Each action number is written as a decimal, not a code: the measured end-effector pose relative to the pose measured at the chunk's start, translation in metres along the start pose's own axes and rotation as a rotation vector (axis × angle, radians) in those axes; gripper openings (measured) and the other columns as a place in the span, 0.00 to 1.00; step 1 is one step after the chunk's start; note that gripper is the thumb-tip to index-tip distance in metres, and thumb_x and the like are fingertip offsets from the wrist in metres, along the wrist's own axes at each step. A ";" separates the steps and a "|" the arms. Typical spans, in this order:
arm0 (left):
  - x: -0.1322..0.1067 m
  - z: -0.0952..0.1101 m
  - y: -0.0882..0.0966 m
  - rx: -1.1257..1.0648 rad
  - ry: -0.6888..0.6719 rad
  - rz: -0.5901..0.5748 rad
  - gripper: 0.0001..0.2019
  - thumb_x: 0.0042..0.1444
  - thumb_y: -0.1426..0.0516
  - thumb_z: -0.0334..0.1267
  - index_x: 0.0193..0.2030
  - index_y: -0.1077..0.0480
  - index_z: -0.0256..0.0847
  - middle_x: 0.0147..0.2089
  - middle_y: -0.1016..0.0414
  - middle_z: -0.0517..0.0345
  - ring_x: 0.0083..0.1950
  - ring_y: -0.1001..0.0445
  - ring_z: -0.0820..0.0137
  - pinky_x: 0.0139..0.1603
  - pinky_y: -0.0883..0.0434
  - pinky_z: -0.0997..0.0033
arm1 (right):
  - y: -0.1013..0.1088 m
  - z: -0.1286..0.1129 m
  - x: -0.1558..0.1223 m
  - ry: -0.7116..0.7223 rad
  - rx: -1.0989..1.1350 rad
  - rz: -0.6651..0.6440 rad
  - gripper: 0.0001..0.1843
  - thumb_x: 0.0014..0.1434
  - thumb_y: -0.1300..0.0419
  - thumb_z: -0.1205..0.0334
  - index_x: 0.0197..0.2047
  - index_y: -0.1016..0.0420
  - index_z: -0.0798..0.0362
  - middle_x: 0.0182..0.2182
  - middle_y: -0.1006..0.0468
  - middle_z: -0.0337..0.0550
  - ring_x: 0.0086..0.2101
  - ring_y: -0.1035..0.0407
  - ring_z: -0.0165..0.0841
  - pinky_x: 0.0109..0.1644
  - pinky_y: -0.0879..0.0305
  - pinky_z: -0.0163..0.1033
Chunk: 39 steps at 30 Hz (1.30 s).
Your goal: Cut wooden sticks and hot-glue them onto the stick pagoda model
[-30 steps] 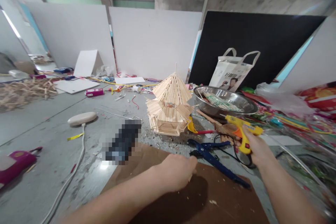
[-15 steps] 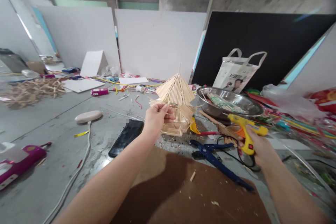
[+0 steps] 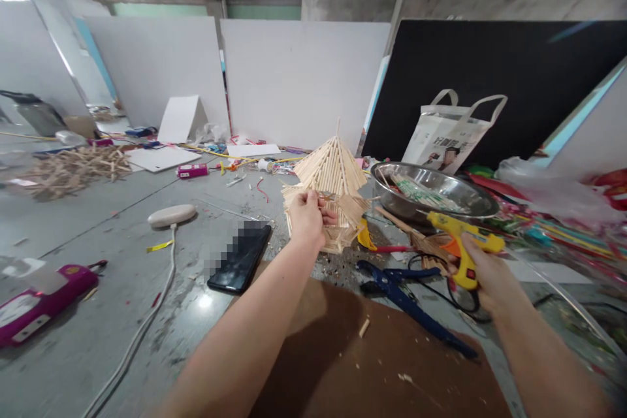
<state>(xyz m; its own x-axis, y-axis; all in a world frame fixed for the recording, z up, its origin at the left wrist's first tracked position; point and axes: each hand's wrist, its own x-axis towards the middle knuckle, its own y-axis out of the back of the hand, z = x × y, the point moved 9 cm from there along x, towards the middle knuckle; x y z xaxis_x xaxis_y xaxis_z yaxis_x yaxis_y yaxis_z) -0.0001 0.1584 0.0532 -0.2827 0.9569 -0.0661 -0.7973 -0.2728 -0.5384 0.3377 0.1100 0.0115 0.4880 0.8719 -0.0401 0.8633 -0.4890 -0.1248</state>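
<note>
A small house model made of thin wooden sticks (image 3: 330,166), with a pointed roof, stands in the middle of the floor. My left hand (image 3: 306,219) is closed at its front, just below the roof, thumb and fingers drawn together. Whatever those fingers pinch is hidden, and the hand covers part of the model's lower wall. To the right, my right hand (image 3: 490,277) grips a yellow hot glue gun (image 3: 460,232) with its nozzle pointing left toward the model. The gun's black cord loops below it.
Blue-handled pliers (image 3: 404,300) lie across a brown board (image 3: 337,353) in front. A black phone (image 3: 242,264) is left of the model. Behind the gun sits a steel bowl (image 3: 482,210) of sticks, near a white bag (image 3: 434,137). Magenta power strip (image 3: 49,300) at left.
My left hand has shifted slightly right across the model's front, its fingers more curled. The glue gun stays in my right hand at about the same place. The view has turned slightly left.
</note>
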 end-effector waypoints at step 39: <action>0.007 0.010 0.005 0.232 0.000 -0.077 0.08 0.53 0.52 0.36 0.25 0.42 0.36 0.17 0.40 0.67 0.11 0.39 0.81 0.13 0.41 0.83 | 0.001 0.006 0.002 -0.017 -0.069 -0.023 0.10 0.46 0.41 0.55 0.25 0.36 0.52 0.13 0.34 0.35 0.10 0.41 0.27 0.11 0.41 0.32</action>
<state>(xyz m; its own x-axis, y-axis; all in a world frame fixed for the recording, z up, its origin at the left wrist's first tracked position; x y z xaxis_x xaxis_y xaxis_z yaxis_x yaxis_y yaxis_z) -0.0113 0.1629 0.0590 -0.2162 0.9758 -0.0325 -0.9177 -0.2145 -0.3343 0.3387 0.1118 0.0053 0.4664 0.8829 -0.0553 0.8813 -0.4691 -0.0568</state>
